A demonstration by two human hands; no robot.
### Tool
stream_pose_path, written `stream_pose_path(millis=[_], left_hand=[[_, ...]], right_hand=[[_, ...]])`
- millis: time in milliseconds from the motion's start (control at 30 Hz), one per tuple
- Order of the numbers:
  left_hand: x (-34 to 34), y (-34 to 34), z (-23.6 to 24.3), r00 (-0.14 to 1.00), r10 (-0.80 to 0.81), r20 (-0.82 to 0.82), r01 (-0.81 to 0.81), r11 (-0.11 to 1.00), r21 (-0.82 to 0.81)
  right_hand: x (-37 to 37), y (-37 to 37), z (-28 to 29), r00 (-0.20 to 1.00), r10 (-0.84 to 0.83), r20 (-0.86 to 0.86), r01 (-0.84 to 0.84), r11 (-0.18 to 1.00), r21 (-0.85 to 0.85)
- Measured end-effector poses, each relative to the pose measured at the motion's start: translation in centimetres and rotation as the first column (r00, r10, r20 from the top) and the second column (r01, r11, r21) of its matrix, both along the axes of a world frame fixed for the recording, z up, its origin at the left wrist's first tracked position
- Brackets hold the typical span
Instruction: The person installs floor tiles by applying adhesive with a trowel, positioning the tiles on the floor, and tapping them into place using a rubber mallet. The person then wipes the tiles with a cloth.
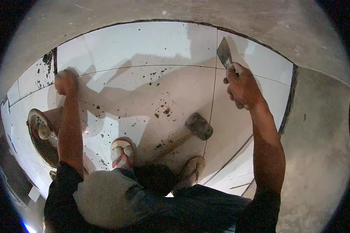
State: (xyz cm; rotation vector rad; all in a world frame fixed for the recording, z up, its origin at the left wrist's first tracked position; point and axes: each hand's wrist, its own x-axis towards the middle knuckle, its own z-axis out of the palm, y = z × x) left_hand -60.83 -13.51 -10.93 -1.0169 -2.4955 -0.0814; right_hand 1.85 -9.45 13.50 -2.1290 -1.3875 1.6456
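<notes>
My right hand (239, 85) grips a putty knife (224, 51), its blade pointing away from me over the white floor tiles (163, 46). My left hand (66, 81) is on or just above the tiles at the left, beside a dark gap between them; its fingers are too blurred to make out. Below that hand a dirty round metal container (41, 130) holds a lighter object that I cannot identify, partly behind my forearm. A dark-headed mallet (199, 126) with a long handle lies between my hands, among dark crumbs (163, 110).
A grey wall (167, 11) runs along the far edge of the tiles, with a dark seam at its foot. Bare grey concrete (319, 155) is at the right. My sandalled feet (121, 151) are on the tiles near the lower middle.
</notes>
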Motion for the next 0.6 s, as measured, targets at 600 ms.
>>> stream_pose_path(millis=[600], left_hand=[[-3.0, -0.4, -2.9, 0.998, -0.058, -0.03, 0.059, 0.996, 0.06]], right_hand=[[-1.1, -1.3, -0.4, 0.851, 0.23, 0.472, -0.399, 0.867, 0.299]])
